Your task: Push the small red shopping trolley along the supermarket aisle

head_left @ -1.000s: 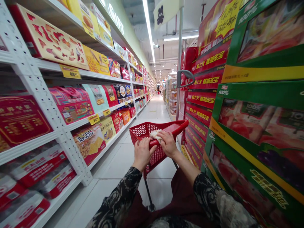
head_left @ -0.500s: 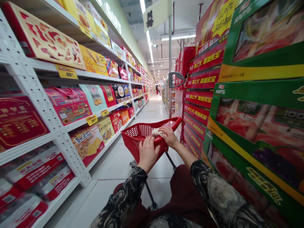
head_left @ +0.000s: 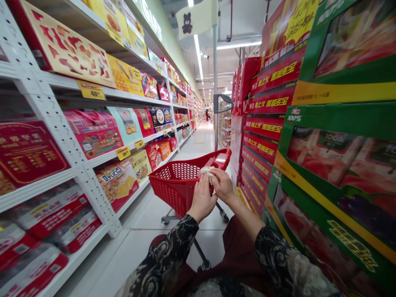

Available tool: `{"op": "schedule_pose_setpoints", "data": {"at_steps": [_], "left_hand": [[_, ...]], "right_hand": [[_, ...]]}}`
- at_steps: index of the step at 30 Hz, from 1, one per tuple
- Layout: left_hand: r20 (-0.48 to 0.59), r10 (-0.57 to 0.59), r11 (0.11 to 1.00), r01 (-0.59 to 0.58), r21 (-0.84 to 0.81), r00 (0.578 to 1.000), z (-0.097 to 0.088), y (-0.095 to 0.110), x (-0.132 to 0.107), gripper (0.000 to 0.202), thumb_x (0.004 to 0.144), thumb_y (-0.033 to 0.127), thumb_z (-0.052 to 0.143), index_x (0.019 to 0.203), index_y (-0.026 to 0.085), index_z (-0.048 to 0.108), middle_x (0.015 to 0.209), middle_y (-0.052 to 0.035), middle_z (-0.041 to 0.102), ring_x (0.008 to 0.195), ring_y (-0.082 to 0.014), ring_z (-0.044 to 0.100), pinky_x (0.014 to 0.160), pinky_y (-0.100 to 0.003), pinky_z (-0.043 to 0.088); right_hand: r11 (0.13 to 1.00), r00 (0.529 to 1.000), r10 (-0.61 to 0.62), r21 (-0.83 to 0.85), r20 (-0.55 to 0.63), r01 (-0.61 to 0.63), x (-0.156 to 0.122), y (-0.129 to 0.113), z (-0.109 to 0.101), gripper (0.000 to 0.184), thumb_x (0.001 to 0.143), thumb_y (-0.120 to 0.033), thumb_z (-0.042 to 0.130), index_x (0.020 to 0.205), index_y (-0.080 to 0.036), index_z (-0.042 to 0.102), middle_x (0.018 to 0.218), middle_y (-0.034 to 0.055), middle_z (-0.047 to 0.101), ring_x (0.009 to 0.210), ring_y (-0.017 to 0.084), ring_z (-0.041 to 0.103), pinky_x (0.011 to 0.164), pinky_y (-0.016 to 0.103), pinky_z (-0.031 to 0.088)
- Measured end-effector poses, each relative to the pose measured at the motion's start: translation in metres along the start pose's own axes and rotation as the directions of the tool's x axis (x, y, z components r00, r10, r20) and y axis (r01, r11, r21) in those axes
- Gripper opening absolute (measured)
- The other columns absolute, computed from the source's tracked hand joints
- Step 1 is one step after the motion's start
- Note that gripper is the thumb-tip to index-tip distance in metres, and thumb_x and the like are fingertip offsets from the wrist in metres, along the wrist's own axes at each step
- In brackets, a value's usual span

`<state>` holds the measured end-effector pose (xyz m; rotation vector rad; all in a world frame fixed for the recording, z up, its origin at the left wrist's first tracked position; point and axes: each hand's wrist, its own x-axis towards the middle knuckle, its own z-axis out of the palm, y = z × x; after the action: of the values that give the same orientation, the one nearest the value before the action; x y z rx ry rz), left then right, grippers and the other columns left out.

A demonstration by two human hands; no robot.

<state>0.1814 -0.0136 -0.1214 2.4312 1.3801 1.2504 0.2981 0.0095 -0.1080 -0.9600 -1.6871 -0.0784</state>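
Observation:
A red plastic shopping cart (head_left: pixel 176 181) stands in the aisle right in front of me. My left hand (head_left: pixel 202 200) is closed round the cart's red handle. Beside it my right hand (head_left: pixel 222 185) also grips the handle and holds a crumpled whitish tissue or cloth (head_left: pixel 206 170) against it. Both forearms wear dark patterned sleeves. The basket looks empty as far as its mesh shows.
White shelving (head_left: pixel 64 165) with boxed biscuits and yellow price tags lines the left. Stacked red (head_left: pixel 262 132) and green drink cartons (head_left: pixel 334 156) form a wall close on the right. A metal pole (head_left: pixel 215 95) stands ahead. The tiled aisle (head_left: pixel 201 142) runs on far ahead.
The cart's front has swung to the left and my hands have moved closer together on the handle. My view has shifted slightly along the aisle.

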Motion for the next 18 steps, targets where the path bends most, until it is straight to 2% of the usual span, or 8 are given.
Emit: {"op": "schedule_pose_setpoints", "data": {"at_steps": [3,8,10,13,15,18], "left_hand": [[0.053,-0.016,1.000,0.017,-0.024,0.998,-0.004,0.009,0.002,0.068,0.073,0.021,0.048,0.136,0.010,0.025,0.142,-0.0169,0.036,0.133,-0.0257,0.028,0.109,-0.050,0.022],[0.102,-0.001,0.995,0.011,-0.099,0.995,-0.015,0.008,0.010,0.071,0.073,0.017,0.045,0.139,0.013,0.019,0.137,-0.0117,0.044,0.128,-0.0186,0.037,0.111,-0.042,0.023],[0.136,-0.082,0.995,0.088,-0.037,0.987,-0.017,-0.002,0.011,0.069,0.075,0.018,0.043,0.140,0.014,0.018,0.136,-0.0108,0.046,0.127,-0.0176,0.038,0.110,-0.041,0.023],[0.197,-0.264,0.957,0.232,0.172,0.944,-0.016,-0.020,0.008,0.062,0.077,0.021,0.044,0.136,0.013,0.027,0.143,-0.0124,0.035,0.134,-0.0214,0.028,0.111,-0.047,0.017],[0.231,-0.296,0.935,0.232,0.269,0.927,-0.013,-0.027,0.004,0.062,0.077,0.021,0.045,0.136,0.013,0.029,0.147,-0.0117,0.027,0.137,-0.0223,0.019,0.111,-0.049,0.014],[0.257,-0.275,0.929,0.187,0.320,0.926,-0.007,-0.025,0.001,0.067,0.076,0.023,0.046,0.138,0.011,0.025,0.148,-0.0120,0.023,0.138,-0.0220,0.016,0.111,-0.047,0.014]], "right_hand": [[1.000,0.999,0.008,-0.021,0.031,-0.008,0.005,0.002,-0.008,0.024,0.075,-0.019,0.044,0.089,-0.019,0.064,0.096,0.0064,0.066,0.098,0.020,0.056,0.090,0.036,0.041],[1.000,1.000,-0.008,-0.009,0.026,0.008,0.009,0.008,-0.021,0.021,0.074,-0.018,0.042,0.081,-0.020,0.062,0.086,0.0057,0.064,0.088,0.019,0.057,0.083,0.032,0.044],[1.000,1.000,-0.021,0.002,0.019,0.021,0.009,0.012,-0.027,0.021,0.073,-0.018,0.042,0.080,-0.019,0.061,0.085,0.0057,0.064,0.086,0.019,0.057,0.081,0.031,0.045],[1.000,1.000,-0.012,-0.018,0.005,0.012,0.007,0.018,-0.033,0.022,0.074,-0.018,0.041,0.082,-0.019,0.062,0.088,0.0061,0.064,0.088,0.019,0.057,0.083,0.032,0.045],[0.998,1.000,0.008,-0.067,-0.009,-0.008,0.005,0.019,-0.033,0.024,0.076,-0.018,0.040,0.086,-0.019,0.062,0.093,0.0070,0.064,0.093,0.019,0.056,0.087,0.032,0.043],[0.982,0.999,0.031,-0.187,-0.007,-0.032,0.002,0.011,-0.026,0.027,0.077,-0.016,0.040,0.091,-0.017,0.063,0.099,0.0087,0.064,0.099,0.020,0.055,0.092,0.034,0.039]]}}
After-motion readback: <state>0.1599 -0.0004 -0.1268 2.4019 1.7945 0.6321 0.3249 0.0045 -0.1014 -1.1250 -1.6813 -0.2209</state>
